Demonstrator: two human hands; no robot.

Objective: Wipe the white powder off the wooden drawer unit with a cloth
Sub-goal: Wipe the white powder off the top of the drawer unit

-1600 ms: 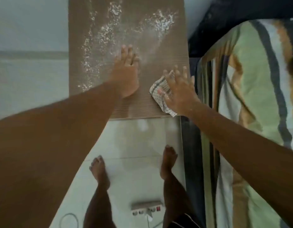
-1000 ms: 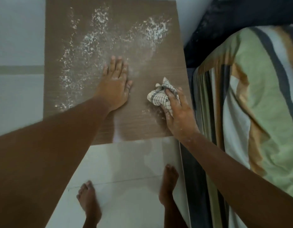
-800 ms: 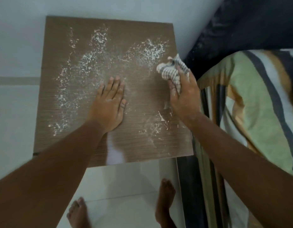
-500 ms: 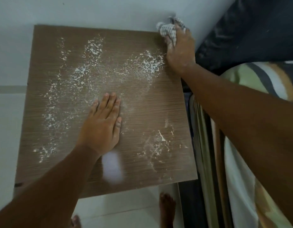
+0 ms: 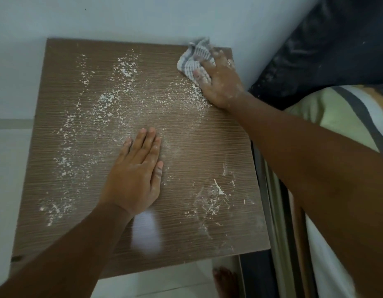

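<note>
The brown wooden drawer unit's top [image 5: 186, 147] fills the middle of the view, seen from above. White powder [image 5: 104, 104] lies scattered across its left and middle, with a smaller patch near the front right. My right hand [image 5: 220, 82], dusted with powder, grips a bunched checked cloth [image 5: 194, 59] and holds it down on the top's far right corner. My left hand [image 5: 136, 171] rests flat on the middle of the top, fingers straight and together.
A pale wall [image 5: 143, 18] runs behind the unit. A bed with a striped sheet [image 5: 347, 117] and a dark headboard [image 5: 336, 50] stands close on the right. Pale floor tiles [image 5: 164, 282] and one bare foot [image 5: 225, 280] show below the front edge.
My right hand carried the cloth from the near right of the top to its far right corner and has come down onto the surface. My left hand stayed flat. The view shifted forward.
</note>
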